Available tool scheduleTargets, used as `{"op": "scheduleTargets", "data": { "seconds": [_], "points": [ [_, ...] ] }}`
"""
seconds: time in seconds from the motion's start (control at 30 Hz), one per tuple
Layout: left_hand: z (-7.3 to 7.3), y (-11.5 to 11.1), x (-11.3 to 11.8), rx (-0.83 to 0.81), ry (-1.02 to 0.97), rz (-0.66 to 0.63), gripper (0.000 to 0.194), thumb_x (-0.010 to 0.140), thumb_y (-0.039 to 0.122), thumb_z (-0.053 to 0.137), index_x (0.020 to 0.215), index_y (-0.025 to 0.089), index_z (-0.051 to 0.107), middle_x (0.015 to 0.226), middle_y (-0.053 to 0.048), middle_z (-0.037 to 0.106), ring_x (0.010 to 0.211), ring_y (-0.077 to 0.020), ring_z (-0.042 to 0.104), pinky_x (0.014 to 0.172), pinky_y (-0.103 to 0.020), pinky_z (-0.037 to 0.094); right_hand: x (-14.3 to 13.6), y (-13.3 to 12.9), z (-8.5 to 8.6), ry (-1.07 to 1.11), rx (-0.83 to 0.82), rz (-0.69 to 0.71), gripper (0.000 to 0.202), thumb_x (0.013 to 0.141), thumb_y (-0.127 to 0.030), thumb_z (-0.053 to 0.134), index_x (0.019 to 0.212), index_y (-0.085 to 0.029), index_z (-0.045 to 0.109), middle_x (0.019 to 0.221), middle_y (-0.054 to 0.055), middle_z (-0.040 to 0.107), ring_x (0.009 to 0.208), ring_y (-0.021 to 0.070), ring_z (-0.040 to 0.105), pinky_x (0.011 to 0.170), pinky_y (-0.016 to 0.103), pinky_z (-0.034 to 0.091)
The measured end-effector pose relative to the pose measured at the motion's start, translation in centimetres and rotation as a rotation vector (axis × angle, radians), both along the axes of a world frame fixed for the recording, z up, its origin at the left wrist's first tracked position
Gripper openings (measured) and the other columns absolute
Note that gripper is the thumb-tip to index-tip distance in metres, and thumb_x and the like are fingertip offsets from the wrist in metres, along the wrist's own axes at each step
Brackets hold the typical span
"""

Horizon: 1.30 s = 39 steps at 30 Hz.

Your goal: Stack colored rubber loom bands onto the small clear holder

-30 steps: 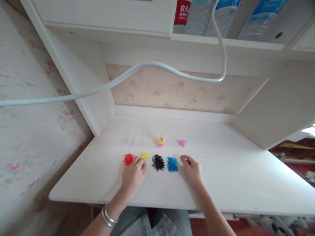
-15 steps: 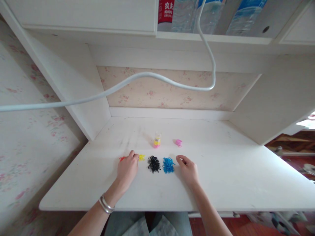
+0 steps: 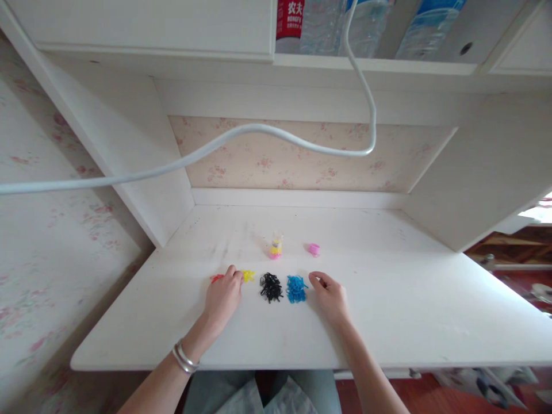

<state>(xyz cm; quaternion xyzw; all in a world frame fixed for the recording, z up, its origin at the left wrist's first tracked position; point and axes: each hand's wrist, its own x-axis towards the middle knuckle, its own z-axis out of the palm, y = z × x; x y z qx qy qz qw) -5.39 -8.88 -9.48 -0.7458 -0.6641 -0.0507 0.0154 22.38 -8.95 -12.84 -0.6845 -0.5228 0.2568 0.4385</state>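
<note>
My left hand (image 3: 224,292) rests on the table with its fingers curled down, between a few red rubber bands (image 3: 216,278) and a small pile of yellow rubber bands (image 3: 248,276). Its fingertips are at the edge of the yellow pile, and whatever they hold is hidden. My right hand (image 3: 330,294) lies just right of a pile of blue rubber bands (image 3: 296,289), thumb and fingers pinched together; I cannot make out anything in them. A pile of black rubber bands (image 3: 271,287) sits between the hands. Behind it stands a small clear jar (image 3: 276,247) with pink and yellow contents.
A pink ring-shaped piece (image 3: 314,249), perhaps a lid, lies right of the jar on the white table (image 3: 409,299). A white cable (image 3: 259,128) hangs across the view. Overhead, bottles (image 3: 366,29) stand on a shelf; side panels flank the table.
Both hands stay nearly in place. The left fingers shift very slightly, and a little more of the red bands shows. The view moves slightly.
</note>
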Motion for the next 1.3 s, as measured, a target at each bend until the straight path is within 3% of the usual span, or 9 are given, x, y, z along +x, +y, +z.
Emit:
{"op": "scheduleTargets", "data": {
  "seconds": [0.17,0.57,0.8,1.03,1.17,1.3],
  "points": [
    [0.2,0.1,-0.1,0.009,-0.063,-0.001,0.025,0.095,0.025,0.036,0.1,0.022,0.06,0.103,-0.004,0.058,0.077,-0.0138,0.062,0.062,-0.024,0.042,0.0,0.0,-0.1,-0.011,-0.014,0.006,0.044,0.077,-0.055,0.049,0.085,-0.018,0.073,0.056,-0.001,0.053,0.055,0.0139,0.047,0.055,0.025,0.036],
    [3.1,1.3,0.7,0.142,-0.257,0.027,0.026,0.096,0.034,0.037,0.098,0.023,0.06,0.102,-0.003,0.058,0.072,-0.0137,0.061,0.061,-0.025,0.04,0.1,-0.2,-0.2,-0.014,-0.027,0.004,0.043,0.077,-0.054,0.05,0.086,-0.019,0.073,0.056,-0.002,0.052,0.054,0.0134,0.047,0.055,0.024,0.035],
    [3.4,3.7,1.2,0.351,-0.574,-0.082,0.024,0.093,0.031,0.042,0.089,0.018,0.063,0.09,-0.005,0.06,0.081,-0.0166,0.059,0.076,-0.028,0.045,0.1,0.0,-0.4,-0.009,-0.024,0.006,0.042,0.077,-0.053,0.05,0.086,-0.019,0.073,0.054,-0.003,0.049,0.052,0.0124,0.045,0.053,0.023,0.033],
    [5.4,6.4,3.8,0.412,-0.802,-0.139,0.022,0.089,0.031,0.049,0.088,0.018,0.067,0.083,-0.003,0.061,0.075,-0.0149,0.058,0.072,-0.027,0.046,0.1,0.0,-0.5,-0.013,-0.006,-0.002,0.042,0.077,-0.053,0.051,0.085,-0.018,0.073,0.054,-0.002,0.05,0.052,0.0127,0.045,0.053,0.023,0.034],
    [6.7,7.7,5.7,0.444,-0.834,-0.16,0.021,0.088,0.03,0.05,0.089,0.018,0.068,0.082,-0.003,0.061,0.075,-0.014,0.057,0.072,-0.026,0.045,0.2,0.0,-0.5,-0.011,-0.017,0.001,0.041,0.078,-0.052,0.051,0.086,-0.019,0.073,0.055,-0.002,0.05,0.053,0.0127,0.045,0.053,0.023,0.034],
    [6.9,8.8,7.0,0.446,-0.819,-0.181,0.02,0.088,0.027,0.051,0.089,0.018,0.069,0.084,-0.003,0.062,0.075,-0.0132,0.057,0.073,-0.025,0.045,0.2,0.1,-0.6,0.002,-0.014,0.006,0.039,0.078,-0.051,0.051,0.087,-0.019,0.073,0.055,-0.003,0.05,0.054,0.0127,0.045,0.055,0.023,0.034]
  ]
}}
